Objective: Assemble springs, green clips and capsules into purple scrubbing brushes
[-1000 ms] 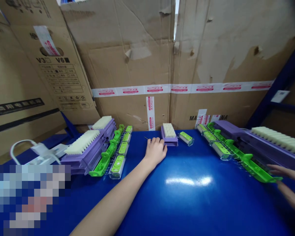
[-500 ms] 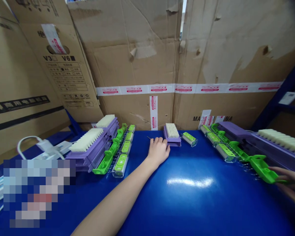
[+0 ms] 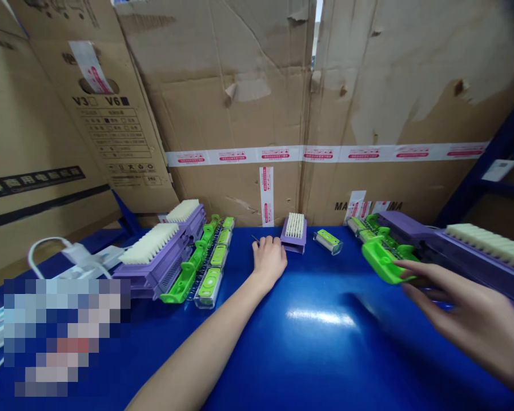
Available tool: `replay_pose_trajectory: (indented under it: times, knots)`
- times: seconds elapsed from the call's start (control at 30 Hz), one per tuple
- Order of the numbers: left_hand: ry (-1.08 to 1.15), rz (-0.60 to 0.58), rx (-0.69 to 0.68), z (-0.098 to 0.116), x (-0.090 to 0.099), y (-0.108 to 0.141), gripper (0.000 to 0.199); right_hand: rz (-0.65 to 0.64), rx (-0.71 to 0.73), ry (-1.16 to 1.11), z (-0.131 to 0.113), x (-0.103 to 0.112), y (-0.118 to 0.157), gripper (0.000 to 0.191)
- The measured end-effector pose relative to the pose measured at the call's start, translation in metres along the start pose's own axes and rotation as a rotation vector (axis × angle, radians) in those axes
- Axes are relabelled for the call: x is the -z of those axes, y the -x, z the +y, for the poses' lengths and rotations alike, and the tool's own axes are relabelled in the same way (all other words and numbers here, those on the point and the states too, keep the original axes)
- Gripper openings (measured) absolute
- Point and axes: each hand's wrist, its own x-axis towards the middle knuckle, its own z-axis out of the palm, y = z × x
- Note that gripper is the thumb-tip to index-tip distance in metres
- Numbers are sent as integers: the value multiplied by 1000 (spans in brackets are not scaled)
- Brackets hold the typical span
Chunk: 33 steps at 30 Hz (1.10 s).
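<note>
Over the tabletop [image 3: 325, 371], the right hand [image 3: 475, 314] is pinching a green plastic holder [image 3: 381, 261] by its near end, its long axis running forward-left; the left hand [image 3: 269, 258], farther from it, is resting curled, grip unclear, a purple bristle block [image 3: 294, 233] lying just rightward.

The tabletop [image 3: 308, 359] is blue. Near its far edge, the brush [image 3: 294, 242] is purple with ribbed cream bristles [image 3: 296, 225]; the case [image 3: 328, 242] is lime-green and clear. The right fingers [image 3: 426, 273] hold a bright-green strip [image 3: 382, 264]. White tape [image 3: 252, 154] bears red print.
</note>
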Motion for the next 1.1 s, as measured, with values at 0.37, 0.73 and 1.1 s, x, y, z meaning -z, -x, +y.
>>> replay_pose_trajectory:
  times: [0.37,0.73,1.1]
  knots:
    - [2,47,338,-13,2,-6,25,-385,-31,1,-37,-95,-83,37]
    - [166,163,31,-13,-5,-8,61,-307,2,88,-24,-140,-60,37]
    - [212,47,57,-18,-5,-12,62,-433,-211,259,-21,-137,-65,43]
